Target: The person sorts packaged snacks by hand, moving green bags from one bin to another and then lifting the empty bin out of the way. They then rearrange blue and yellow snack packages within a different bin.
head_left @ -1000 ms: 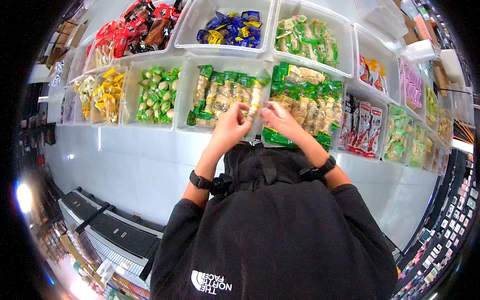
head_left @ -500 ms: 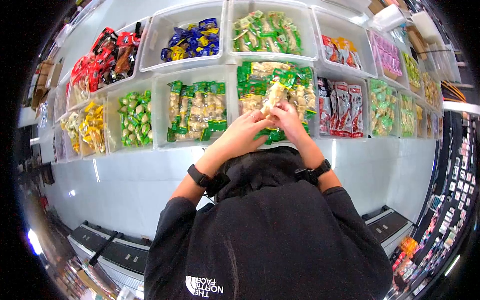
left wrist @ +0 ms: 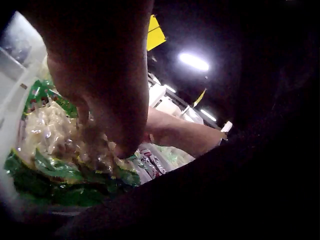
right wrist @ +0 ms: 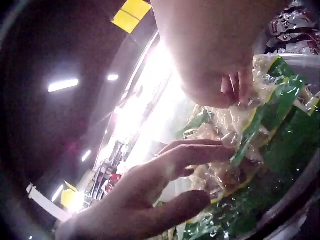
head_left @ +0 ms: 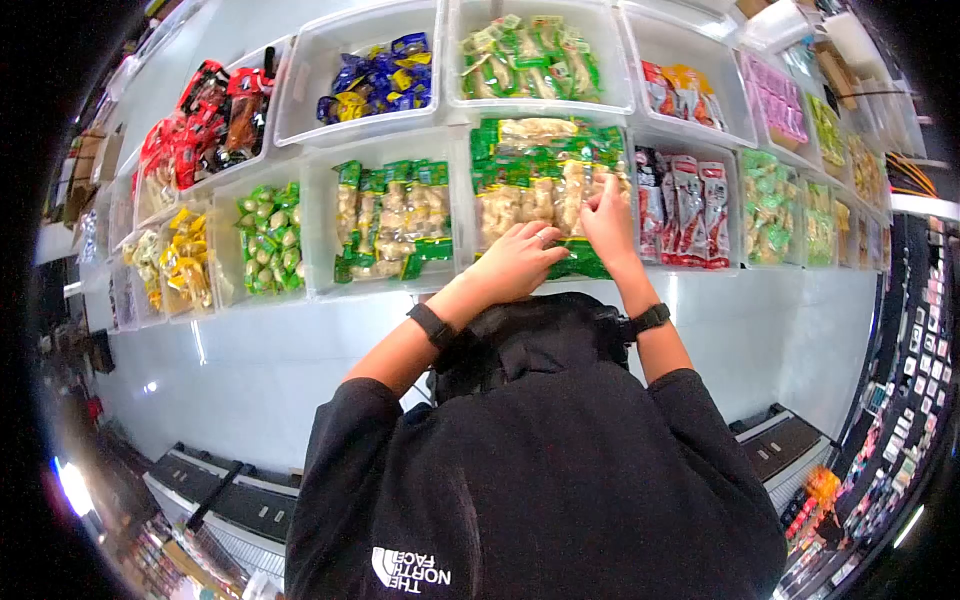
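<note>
My left hand (head_left: 517,262) rests with fingers mostly straight on the near part of a pile of clear packets with green ends (head_left: 515,207), holding pale, knobbly pieces. In the right wrist view the fingers of this left hand (right wrist: 170,175) reach across the packets, thumb apart. Beside it, my right hand (head_left: 612,232) is over the right side of the same pile. The right wrist view shows its bent fingers (right wrist: 235,89) right at the clear film of a packet (right wrist: 232,120); I cannot tell whether they pinch it. The pile lies in a clear plastic bin (head_left: 462,190).
Left of it, another bin (head_left: 318,220) holds similar green packets. Bins of red-and-white packets (head_left: 690,215), green-wrapped rolls (head_left: 270,240) and blue packets (head_left: 378,75) stand around. Closest to my body runs a pale smooth surface (head_left: 270,370).
Both hands moved from between the two bins to the right-hand one. A packet both hands held half a second ago is down on the pile, and the hands have separated.
</note>
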